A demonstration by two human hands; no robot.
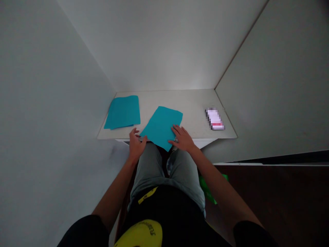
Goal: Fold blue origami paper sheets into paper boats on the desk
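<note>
A person sits at a white desk (192, 99) with both hands at a teal sheet (161, 127) that lies askew near the middle of the front edge. One corner of the sheet pokes out past that edge, above the person's trousers (151, 164). The right hand (183, 139) is open, fingers spread and laid over the sheet's right side, with the thumb lower down near the overhanging corner; it presses on the sheet rather than closing around it. The left hand (136, 145) is at the sheet's left corner, loosely curved, with thumb and fingers well apart; whether it touches the corner, one cannot tell. To the left, a stack of teal sheets (123, 111) rests on the desk, slightly fanned at its near edge, apart from the single sheet. Towards the desk's right end lies a phone (215, 118), its lit screen blurred into blocks. Below the desk, partly behind the right forearm, shows something bright green (205, 188)
</note>
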